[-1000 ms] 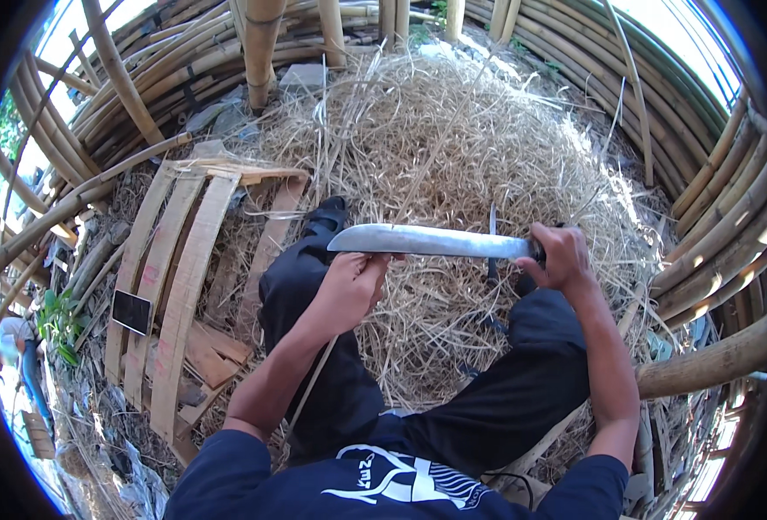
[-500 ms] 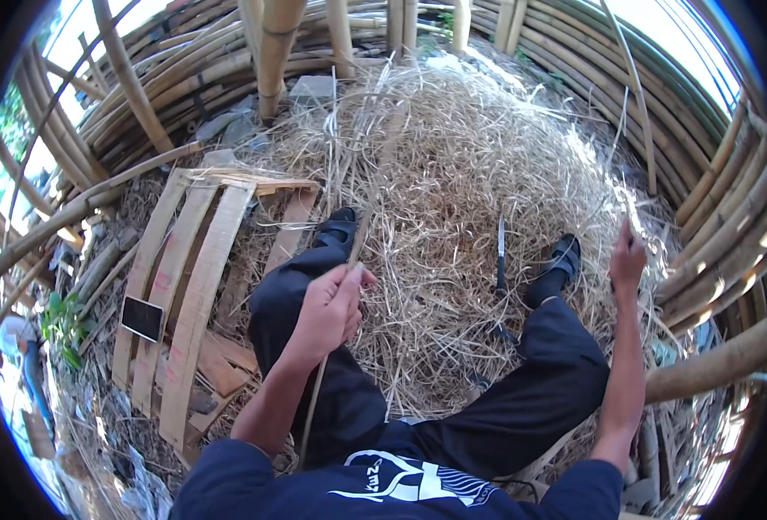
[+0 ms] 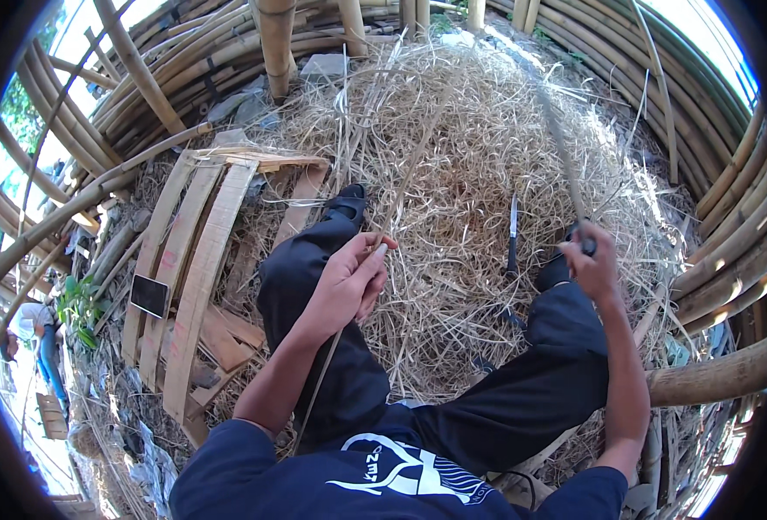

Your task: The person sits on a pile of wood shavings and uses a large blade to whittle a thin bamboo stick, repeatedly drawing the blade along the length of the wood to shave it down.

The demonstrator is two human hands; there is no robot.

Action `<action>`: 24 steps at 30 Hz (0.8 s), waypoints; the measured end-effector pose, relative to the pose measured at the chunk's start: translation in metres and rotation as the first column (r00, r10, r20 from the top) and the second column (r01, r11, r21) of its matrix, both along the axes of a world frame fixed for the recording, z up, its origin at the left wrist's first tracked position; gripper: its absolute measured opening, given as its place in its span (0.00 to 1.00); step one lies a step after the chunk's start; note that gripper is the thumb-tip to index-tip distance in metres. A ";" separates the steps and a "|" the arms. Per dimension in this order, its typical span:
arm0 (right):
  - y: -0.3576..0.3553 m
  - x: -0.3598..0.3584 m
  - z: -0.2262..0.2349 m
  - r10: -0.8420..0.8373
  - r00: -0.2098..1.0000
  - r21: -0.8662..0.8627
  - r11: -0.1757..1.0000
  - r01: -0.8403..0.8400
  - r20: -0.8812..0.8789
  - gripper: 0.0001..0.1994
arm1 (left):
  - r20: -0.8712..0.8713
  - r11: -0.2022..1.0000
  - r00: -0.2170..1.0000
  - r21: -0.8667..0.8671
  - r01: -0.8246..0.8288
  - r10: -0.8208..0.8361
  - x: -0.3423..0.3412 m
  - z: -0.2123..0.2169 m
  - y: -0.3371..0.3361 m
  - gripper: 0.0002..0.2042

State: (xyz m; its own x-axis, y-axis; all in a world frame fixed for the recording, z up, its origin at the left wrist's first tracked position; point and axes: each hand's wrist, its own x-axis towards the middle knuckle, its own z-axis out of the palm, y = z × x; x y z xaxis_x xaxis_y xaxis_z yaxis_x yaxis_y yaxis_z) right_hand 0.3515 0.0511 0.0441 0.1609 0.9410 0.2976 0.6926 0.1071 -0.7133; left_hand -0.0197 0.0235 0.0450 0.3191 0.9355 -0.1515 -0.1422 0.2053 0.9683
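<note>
Left hand [image 3: 346, 286] pinches thin bamboo strip [image 3: 401, 195]; right hand [image 3: 591, 264] fisted round machete handle [image 3: 585, 245], blade blurred over straw pile [image 3: 470, 147].

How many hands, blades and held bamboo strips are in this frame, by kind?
Hands: 2, left hand and right hand
Machete, blurred, in the right hand: 1
Small knife standing in the shavings: 1
Bamboo strip in the left hand's fingers: 1
Total: 5
</note>
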 end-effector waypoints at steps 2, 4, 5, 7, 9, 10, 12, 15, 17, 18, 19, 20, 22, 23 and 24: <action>-0.001 -0.005 -0.001 0.087 0.986 -0.060 0.995 -0.079 0.141 0.11 | 0.004 1.000 1.000 0.006 -0.007 0.007 0.004 -0.006 0.002 0.10; -0.004 -0.034 0.012 0.157 0.975 -0.201 0.972 -0.125 0.156 0.13 | 0.011 1.000 1.000 -0.023 0.004 -0.004 0.002 -0.009 0.003 0.10; -0.005 -0.035 0.008 0.151 0.977 -0.196 0.973 -0.121 0.148 0.13 | 0.034 0.998 0.999 -0.052 0.021 -0.019 0.001 -0.010 0.003 0.10; -0.006 -0.037 0.002 0.256 0.960 -0.170 0.957 -0.234 0.118 0.16 | 0.054 0.999 0.999 -0.052 0.004 -0.002 0.008 -0.010 0.002 0.10; -0.012 -0.043 0.010 0.263 0.957 -0.268 0.937 -0.222 0.126 0.18 | -0.052 0.999 0.999 -0.035 -0.016 0.014 0.010 -0.007 0.000 0.11; -0.013 -0.047 0.015 0.322 0.930 -0.269 0.925 -0.270 0.176 0.19 | -0.102 0.998 0.994 0.040 -0.040 0.044 0.011 -0.013 0.000 0.12; -0.015 -0.052 0.023 0.411 0.869 -0.304 0.895 -0.326 0.277 0.20 | -0.223 0.987 0.970 0.150 -0.063 0.096 0.011 -0.018 0.004 0.12; -0.019 -0.058 0.003 0.346 0.869 -0.246 0.931 -0.270 0.353 0.20 | -0.405 0.939 0.890 0.339 -0.066 0.209 0.011 -0.026 0.005 0.12; -0.018 -0.065 0.008 0.345 0.869 -0.331 0.916 -0.228 0.356 0.18 | -0.473 0.908 0.840 0.415 -0.053 0.265 0.010 -0.027 0.003 0.12; -0.016 -0.063 0.003 0.365 0.848 -0.343 0.909 -0.236 0.383 0.16 | -0.507 0.899 0.811 0.435 -0.050 0.291 0.011 -0.026 0.002 0.12; -0.014 -0.063 0.001 0.386 0.826 -0.355 0.902 -0.245 0.410 0.15 | -0.540 0.890 0.780 0.454 -0.047 0.317 0.011 -0.025 0.001 0.11; -0.015 -0.063 0.001 0.385 0.827 -0.356 0.902 -0.244 0.410 0.15 | -0.540 0.890 0.780 0.454 -0.047 0.316 0.012 -0.026 0.002 0.11; -0.018 -0.065 0.002 0.386 0.827 -0.351 0.903 -0.248 0.410 0.13 | -0.522 0.846 0.765 0.530 -0.057 0.378 0.013 -0.029 0.001 0.09; -0.017 -0.066 0.001 0.389 0.826 -0.353 0.901 -0.250 0.408 0.13 | -0.523 0.847 0.763 0.528 -0.060 0.380 0.012 -0.031 0.000 0.09; -0.016 -0.065 -0.002 0.361 0.827 -0.334 0.915 -0.225 0.432 0.12 | -0.518 0.828 0.758 0.558 -0.051 0.396 0.012 -0.033 -0.001 0.08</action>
State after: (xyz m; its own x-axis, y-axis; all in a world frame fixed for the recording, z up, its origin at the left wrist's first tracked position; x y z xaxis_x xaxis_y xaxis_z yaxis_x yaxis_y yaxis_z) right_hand 0.2869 0.0355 0.0424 -0.2321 0.9727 0.0049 0.9165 0.2204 -0.3339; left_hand -0.0077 0.0224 0.0124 0.0955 0.9613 0.2585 0.5109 -0.2702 0.8161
